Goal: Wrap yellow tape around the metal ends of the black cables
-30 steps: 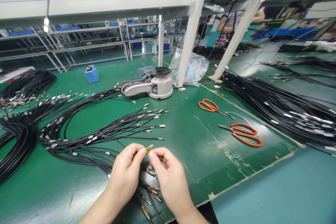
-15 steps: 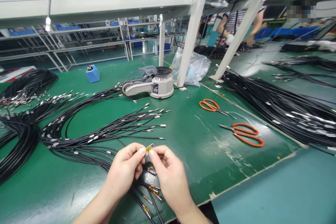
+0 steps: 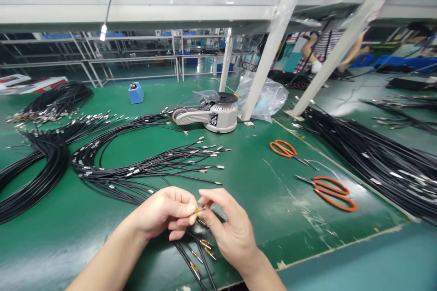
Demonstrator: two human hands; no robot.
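Note:
Both my hands meet low in the middle of the head view, over the green tabletop. My left hand (image 3: 170,211) is closed, thumb and forefinger pinching a small cable connector (image 3: 200,209) wrapped in amber tape. My right hand (image 3: 230,227) is curled round from the other side, with thumb and fingertips at the connector's metal end; its lower fingers are partly hidden. Just below lie several black cables with amber-taped metal ends (image 3: 194,269). Behind the hands, a bundle of black cables (image 3: 136,168) with white labels fans out its silvery tips.
Two orange-handled scissors (image 3: 284,148) (image 3: 332,193) lie to the right. A grey round tape dispenser (image 3: 220,116) stands behind, near a plastic bag (image 3: 266,95) and a slanted white post (image 3: 269,50). More cable bundles lie left (image 3: 51,159) and right (image 3: 368,150). A co-worker (image 3: 327,47) is at the back right.
The view has swung left, so the scene sits further right. The connector has turned and is more covered by fingers. My right fingers have shifted and spread a little around its end.

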